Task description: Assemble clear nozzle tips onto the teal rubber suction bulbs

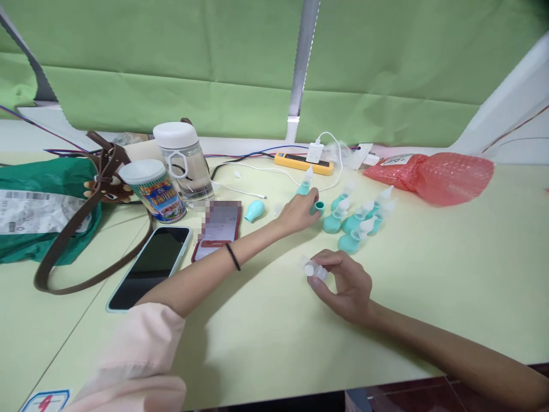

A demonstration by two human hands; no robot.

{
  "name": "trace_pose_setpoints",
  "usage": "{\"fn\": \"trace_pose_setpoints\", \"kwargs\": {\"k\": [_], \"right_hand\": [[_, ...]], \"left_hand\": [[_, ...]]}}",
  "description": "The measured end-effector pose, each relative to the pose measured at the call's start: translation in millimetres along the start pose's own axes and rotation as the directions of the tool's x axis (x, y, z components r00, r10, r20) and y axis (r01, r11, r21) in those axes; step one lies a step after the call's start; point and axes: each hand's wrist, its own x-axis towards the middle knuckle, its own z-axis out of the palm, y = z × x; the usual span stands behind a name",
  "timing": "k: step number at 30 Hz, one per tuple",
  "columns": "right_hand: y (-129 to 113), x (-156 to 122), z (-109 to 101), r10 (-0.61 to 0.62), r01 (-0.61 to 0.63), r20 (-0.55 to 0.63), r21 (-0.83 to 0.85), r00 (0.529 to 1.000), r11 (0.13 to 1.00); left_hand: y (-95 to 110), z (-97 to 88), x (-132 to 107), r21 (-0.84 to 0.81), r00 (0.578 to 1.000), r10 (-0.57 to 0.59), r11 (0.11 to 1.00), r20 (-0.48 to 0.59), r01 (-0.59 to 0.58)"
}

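Note:
My left hand point(299, 213), a dark beaded band on its wrist, reaches over the table with its fingers closed round a teal rubber bulb point(318, 208). The bulb's open mouth points right; most of its body is hidden by the hand. My right hand point(348, 281) pinches a small translucent plastic piece point(315, 270) between thumb and fingers, above the table. Just behind my left hand stands a teal bulb with a clear pointed nozzle point(305, 186). Several more nozzled bulbs point(349, 242) cluster to the right. One bare bulb point(255, 210) lies on its side to the left.
On the left are two phones point(150, 269) point(218, 229), a noodle cup point(156, 191), a lidded water bottle point(184, 166), a brown strap point(92, 274) and a green parcel point(47, 171). A yellow power strip point(295, 165) with cables and a red bubble-wrap bag point(446, 177) lie at the back.

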Motion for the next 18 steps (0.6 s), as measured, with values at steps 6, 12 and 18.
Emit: {"fn": "trace_pose_setpoints", "kwargs": {"k": [6, 12, 18], "right_hand": [[1, 5, -1, 0.03, -0.025, -0.083, 0.065, 0.996, 0.998], [-7, 15, -4, 0.195, -0.177, -0.059, 0.228, 0.979, 0.957], [-3, 14, -2, 0.33, -0.366, 0.159, 0.343, 0.93, 0.865]], "left_hand": [[15, -26.9, -48, -0.223, 0.999, 0.012, 0.975, -0.044, -0.021], [20, -43.6, -116, -0.486, 0.971, -0.208, 0.841, 0.119, 0.24], [22, -31.4, -148, -0.466, 0.957, -0.289, 0.846, 0.005, 0.258]]}}
